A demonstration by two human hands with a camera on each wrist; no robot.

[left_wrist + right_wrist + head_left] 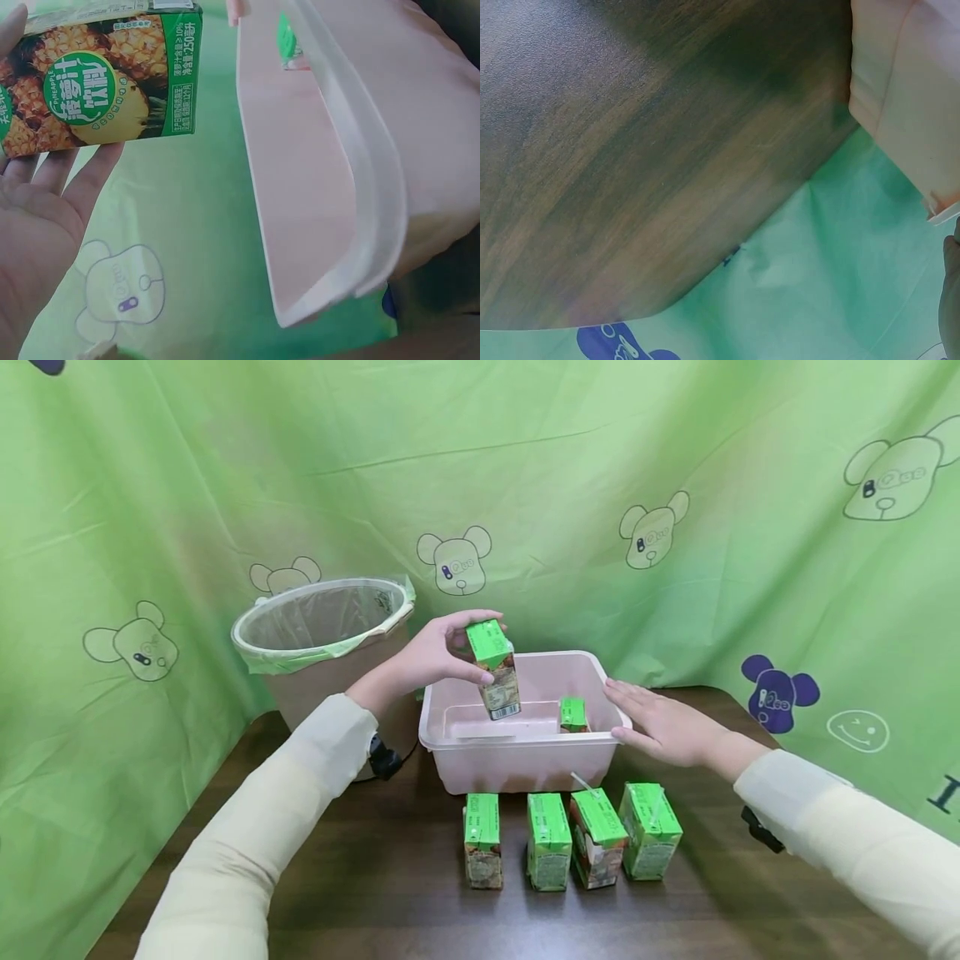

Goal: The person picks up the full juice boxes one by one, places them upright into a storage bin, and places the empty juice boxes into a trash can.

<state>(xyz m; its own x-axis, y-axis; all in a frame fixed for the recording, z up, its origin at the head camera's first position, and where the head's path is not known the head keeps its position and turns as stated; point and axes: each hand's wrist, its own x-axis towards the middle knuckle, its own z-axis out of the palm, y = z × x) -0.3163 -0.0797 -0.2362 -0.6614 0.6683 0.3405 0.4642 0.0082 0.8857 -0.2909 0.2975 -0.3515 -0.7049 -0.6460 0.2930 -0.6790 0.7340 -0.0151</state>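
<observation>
My left hand [433, 653] grips a pineapple juice carton [497, 681] with a green top, holding it tilted over the left part of a pink plastic bin [517, 768]. Pineapple pictures cover the carton's side [105, 82] in the left wrist view. Inside the bin, near its right end, sits another green-topped juice carton [573, 713]. With its fingers straight, my right hand [667, 725] rests against the bin's right rim. In the right wrist view only a sliver of that hand [951, 300] shows at the edge.
Several juice cartons [549, 843] stand in a row on the dark wooden table [375, 893] in front of the bin; one has a straw [583, 784] sticking up. A lined trash can [322, 660] stands left of the bin. A green curtain [555, 468] hangs behind.
</observation>
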